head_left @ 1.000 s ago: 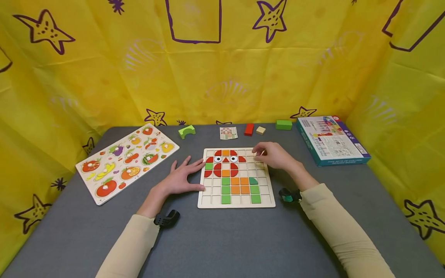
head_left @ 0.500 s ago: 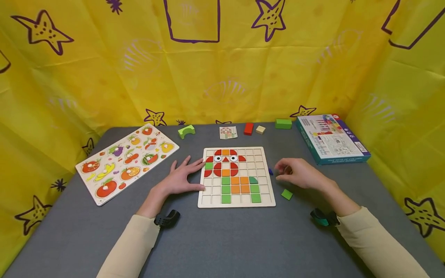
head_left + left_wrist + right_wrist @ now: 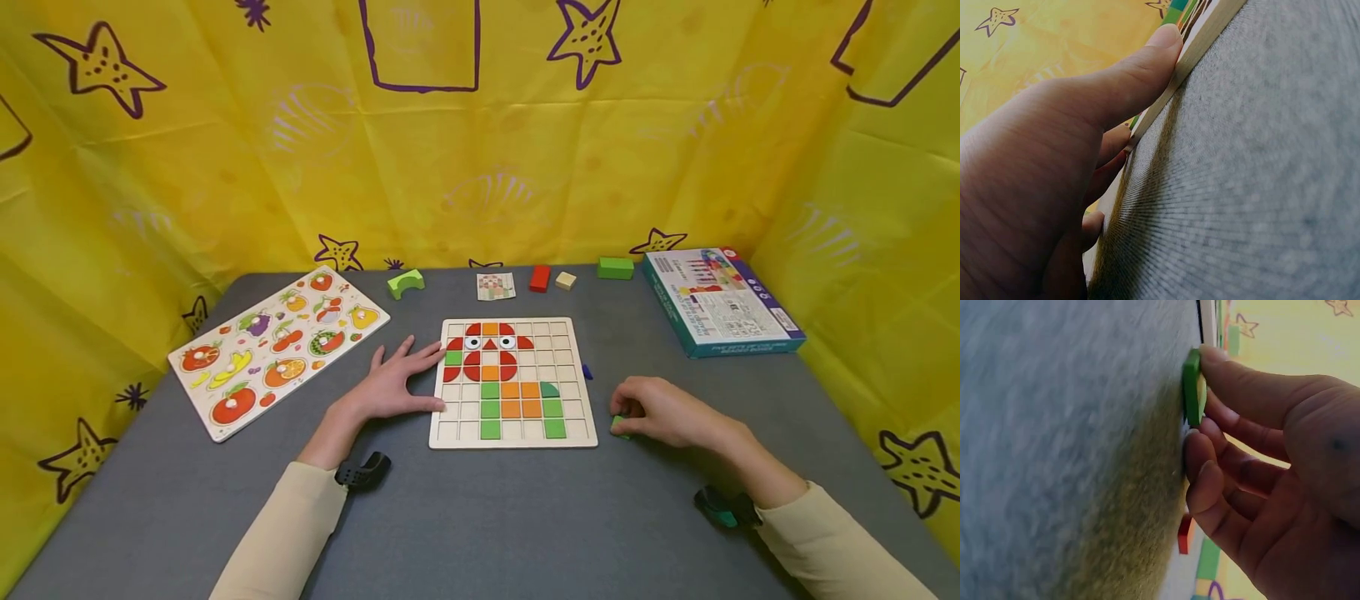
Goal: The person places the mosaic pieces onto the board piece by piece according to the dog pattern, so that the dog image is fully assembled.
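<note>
A wooden grid board (image 3: 459,430) lies in the middle of the table, with red, orange and green tiles and two eye pieces set in its cells. My left hand (image 3: 386,390) rests at its left side, fingers spread; in the left wrist view the thumb (image 3: 1154,59) touches the board's edge. To the right of the board, my right hand (image 3: 663,412) pinches a square green tile (image 3: 1193,387) between thumb and fingers, low over the table. Most of that tile is hidden by the fingers in the head view. A small blue piece (image 3: 587,372) lies against the board's right edge.
A fruit peg puzzle (image 3: 203,408) lies at the left. Along the back are a green arch block (image 3: 405,282), a picture card (image 3: 496,287), a red block (image 3: 539,279), a beige block (image 3: 566,281) and a green block (image 3: 615,267). A flat box (image 3: 727,304) occupies the right rear.
My right hand has moved from the board's upper right corner out to the right and down, and has taken hold of the green tile there. The left hand stays at the board.
</note>
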`<action>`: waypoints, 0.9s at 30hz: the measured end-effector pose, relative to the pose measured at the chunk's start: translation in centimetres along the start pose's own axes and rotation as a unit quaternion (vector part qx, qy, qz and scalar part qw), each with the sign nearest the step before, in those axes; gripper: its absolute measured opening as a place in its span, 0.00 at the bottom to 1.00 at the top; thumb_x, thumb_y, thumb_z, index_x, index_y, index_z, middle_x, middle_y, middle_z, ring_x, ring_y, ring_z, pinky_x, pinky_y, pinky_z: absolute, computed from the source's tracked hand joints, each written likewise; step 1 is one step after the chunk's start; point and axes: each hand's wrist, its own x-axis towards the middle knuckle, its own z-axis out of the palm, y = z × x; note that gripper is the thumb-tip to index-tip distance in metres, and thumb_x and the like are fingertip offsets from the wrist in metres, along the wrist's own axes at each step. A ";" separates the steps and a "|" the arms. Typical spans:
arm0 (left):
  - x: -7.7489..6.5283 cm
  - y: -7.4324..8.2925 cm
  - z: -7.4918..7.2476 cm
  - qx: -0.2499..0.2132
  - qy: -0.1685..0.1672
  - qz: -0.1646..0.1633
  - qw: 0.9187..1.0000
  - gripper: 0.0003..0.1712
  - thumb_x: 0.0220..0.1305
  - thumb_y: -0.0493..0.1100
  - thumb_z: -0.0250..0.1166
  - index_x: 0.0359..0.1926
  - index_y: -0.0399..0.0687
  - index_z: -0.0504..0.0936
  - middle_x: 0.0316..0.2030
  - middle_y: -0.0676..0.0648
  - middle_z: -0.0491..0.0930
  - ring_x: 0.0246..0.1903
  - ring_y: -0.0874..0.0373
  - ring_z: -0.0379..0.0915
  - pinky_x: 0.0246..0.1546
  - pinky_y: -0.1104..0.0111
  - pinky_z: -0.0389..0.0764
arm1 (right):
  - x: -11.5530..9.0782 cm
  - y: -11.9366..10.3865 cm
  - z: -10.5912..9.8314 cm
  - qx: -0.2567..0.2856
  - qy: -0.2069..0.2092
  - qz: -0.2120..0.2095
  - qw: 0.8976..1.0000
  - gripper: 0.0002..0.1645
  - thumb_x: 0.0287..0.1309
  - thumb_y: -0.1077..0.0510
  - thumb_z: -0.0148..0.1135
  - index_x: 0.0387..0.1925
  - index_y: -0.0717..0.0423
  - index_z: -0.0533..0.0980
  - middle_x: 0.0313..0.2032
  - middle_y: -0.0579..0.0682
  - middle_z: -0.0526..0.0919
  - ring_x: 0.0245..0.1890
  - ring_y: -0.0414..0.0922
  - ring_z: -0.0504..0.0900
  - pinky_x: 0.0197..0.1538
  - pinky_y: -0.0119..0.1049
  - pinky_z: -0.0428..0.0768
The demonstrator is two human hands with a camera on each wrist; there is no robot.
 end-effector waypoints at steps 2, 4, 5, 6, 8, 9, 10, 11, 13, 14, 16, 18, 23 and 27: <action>0.0 0.0 0.0 0.000 0.000 0.000 1.000 0.55 0.54 0.70 0.71 0.77 0.55 0.63 0.77 0.53 0.55 0.77 0.38 0.34 0.67 0.34 0.27 | 0.1 -0.3 0.0 0.011 -0.010 -0.003 1.000 0.09 0.59 0.56 0.73 0.35 0.50 0.79 0.30 0.38 0.75 0.29 0.36 0.72 0.34 0.33 0.75; 0.0 0.0 -0.1 -0.001 0.000 0.000 1.000 0.55 0.54 0.70 0.71 0.77 0.55 0.63 0.77 0.53 0.55 0.77 0.38 0.34 0.67 0.34 0.27 | 0.4 -0.5 -0.1 0.027 -0.020 -0.001 0.999 0.08 0.60 0.57 0.73 0.35 0.50 0.78 0.29 0.38 0.75 0.29 0.36 0.72 0.34 0.33 0.75; 0.0 0.0 -0.1 -0.002 0.000 0.001 1.000 0.55 0.55 0.70 0.71 0.77 0.54 0.63 0.77 0.53 0.55 0.77 0.37 0.34 0.66 0.34 0.27 | 0.6 -0.6 -0.2 0.034 -0.023 -0.002 0.999 0.08 0.60 0.58 0.72 0.35 0.50 0.78 0.28 0.38 0.75 0.28 0.37 0.73 0.33 0.33 0.74; -0.1 0.0 -0.1 -0.003 0.001 0.001 1.000 0.55 0.55 0.70 0.71 0.77 0.54 0.63 0.77 0.52 0.55 0.77 0.37 0.34 0.66 0.34 0.26 | 0.8 -0.7 -0.3 0.040 -0.025 -0.003 0.999 0.08 0.61 0.58 0.72 0.35 0.50 0.78 0.28 0.39 0.75 0.28 0.37 0.73 0.33 0.33 0.74; -0.1 0.1 -0.1 -0.005 0.000 0.001 1.000 0.55 0.55 0.69 0.71 0.77 0.54 0.63 0.77 0.52 0.55 0.77 0.37 0.33 0.66 0.34 0.26 | 1.4 -0.8 -0.6 0.050 -0.023 -0.008 0.998 0.07 0.61 0.59 0.72 0.35 0.51 0.79 0.28 0.39 0.76 0.29 0.38 0.74 0.34 0.33 0.75; -0.1 0.0 -0.1 -0.005 0.000 0.001 1.000 0.55 0.55 0.70 0.71 0.77 0.54 0.63 0.77 0.53 0.55 0.77 0.37 0.33 0.66 0.34 0.26 | 1.7 -0.8 -0.7 0.054 -0.020 -0.010 0.998 0.06 0.61 0.59 0.72 0.35 0.52 0.79 0.29 0.39 0.77 0.29 0.38 0.74 0.34 0.33 0.75; 0.0 0.0 -0.1 -0.004 -0.001 0.000 1.000 0.55 0.55 0.70 0.71 0.77 0.55 0.63 0.77 0.53 0.55 0.77 0.38 0.33 0.66 0.34 0.26 | 2.1 -0.8 -0.8 0.055 -0.017 -0.014 0.998 0.06 0.61 0.59 0.72 0.36 0.52 0.80 0.29 0.40 0.77 0.30 0.39 0.74 0.35 0.33 0.76; 0.0 0.0 -0.1 -0.004 -0.002 0.000 1.000 0.55 0.55 0.70 0.71 0.77 0.55 0.63 0.77 0.53 0.55 0.77 0.38 0.33 0.67 0.34 0.26 | 2.5 -0.9 -1.0 0.056 -0.012 -0.014 0.998 0.06 0.61 0.59 0.72 0.36 0.53 0.80 0.29 0.40 0.78 0.30 0.39 0.75 0.35 0.33 0.76; 0.0 0.0 0.0 -0.002 -0.003 0.000 1.000 0.55 0.55 0.70 0.71 0.77 0.55 0.63 0.77 0.54 0.55 0.77 0.38 0.33 0.67 0.34 0.26 | 3.4 -1.0 -1.2 0.062 -0.004 -0.012 0.998 0.05 0.62 0.60 0.71 0.38 0.54 0.81 0.30 0.41 0.79 0.32 0.41 0.76 0.38 0.34 0.77; 0.0 0.0 0.0 -0.002 -0.003 0.001 1.000 0.55 0.54 0.71 0.71 0.77 0.55 0.63 0.77 0.53 0.55 0.77 0.38 0.33 0.67 0.34 0.26 | 3.8 -1.1 -1.4 0.062 0.000 -0.010 0.998 0.06 0.62 0.61 0.71 0.38 0.55 0.81 0.31 0.41 0.79 0.32 0.41 0.76 0.39 0.34 0.78; 0.0 0.0 0.0 -0.002 -0.003 0.003 1.000 0.55 0.54 0.71 0.71 0.77 0.55 0.63 0.77 0.53 0.55 0.77 0.37 0.33 0.66 0.34 0.26 | 4.9 -1.4 -1.6 0.066 0.008 -0.006 0.998 0.06 0.62 0.62 0.70 0.40 0.56 0.81 0.32 0.42 0.80 0.34 0.43 0.77 0.41 0.36 0.78; 0.0 0.0 0.0 -0.002 -0.001 0.002 1.000 0.55 0.54 0.71 0.71 0.77 0.55 0.63 0.77 0.53 0.55 0.77 0.37 0.34 0.66 0.34 0.27 | 6.0 -1.8 -1.7 0.068 0.016 -0.005 0.998 0.06 0.63 0.63 0.70 0.41 0.58 0.81 0.33 0.43 0.81 0.35 0.44 0.77 0.42 0.38 0.78; 0.0 0.0 0.0 -0.001 -0.001 0.002 1.000 0.55 0.54 0.71 0.71 0.77 0.56 0.63 0.77 0.54 0.55 0.77 0.38 0.34 0.67 0.34 0.27 | 9.0 -2.6 -1.4 0.071 0.027 -0.010 0.997 0.07 0.63 0.65 0.68 0.42 0.59 0.81 0.35 0.45 0.81 0.36 0.45 0.77 0.44 0.41 0.79; 0.0 0.0 0.0 -0.003 -0.001 0.002 1.000 0.55 0.54 0.71 0.71 0.77 0.56 0.63 0.77 0.54 0.55 0.77 0.38 0.33 0.67 0.34 0.27 | 11.2 -2.9 -0.9 0.069 0.031 -0.002 0.997 0.07 0.63 0.65 0.68 0.43 0.60 0.82 0.35 0.47 0.82 0.37 0.46 0.77 0.46 0.41 0.78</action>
